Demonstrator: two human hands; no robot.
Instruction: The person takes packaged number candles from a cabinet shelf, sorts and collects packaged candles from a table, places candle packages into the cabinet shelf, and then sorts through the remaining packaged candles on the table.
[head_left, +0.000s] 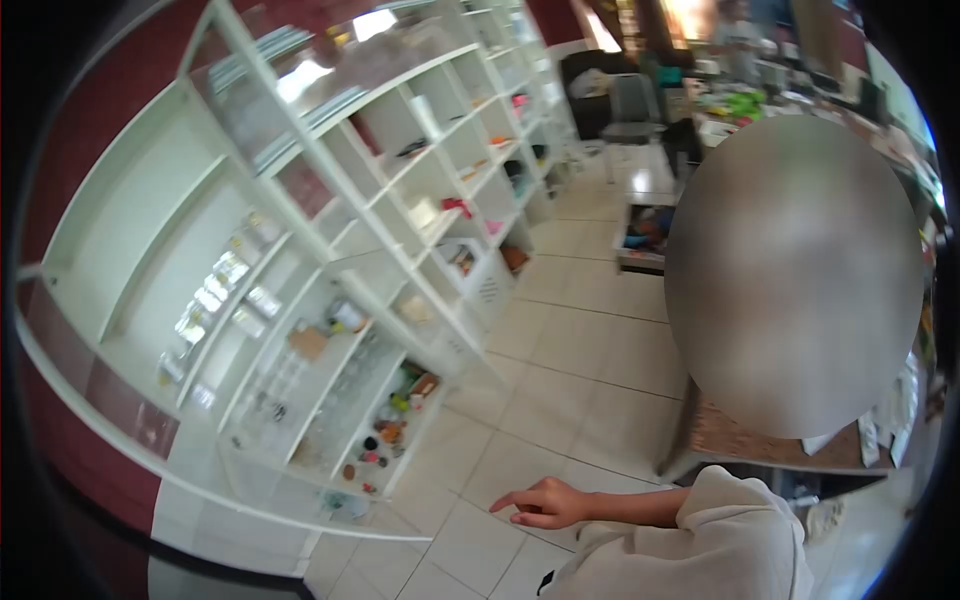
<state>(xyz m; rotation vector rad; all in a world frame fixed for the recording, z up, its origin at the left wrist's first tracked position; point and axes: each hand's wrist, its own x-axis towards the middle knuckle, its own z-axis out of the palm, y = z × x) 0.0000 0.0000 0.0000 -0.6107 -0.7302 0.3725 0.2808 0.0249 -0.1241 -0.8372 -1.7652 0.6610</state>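
Note:
My right hand (545, 503) reaches in from the lower right, out of a loose beige sleeve (740, 500). The forearm lies across the bottom of the view. The index finger is stretched to the left, the other fingers are partly bent, and nothing shows in the hand. It hovers over the pale floor tiles, apart from the white-framed glass cabinet (330, 390) on the left. Nearest to it is the end of a low white cabinet frame edge (415, 539). Small ornaments (390, 432) and glassware (275, 385) stand on the cabinet's shelves. My left hand is out of sight.
White cubby shelves (440, 130) run back along the wall, holding assorted items. A large blurred oval (795, 275) hides much of the right side. Below it shows a brown-topped table (735, 432). A grey chair (633, 105) and a cluttered desk (790, 105) stand farther back.

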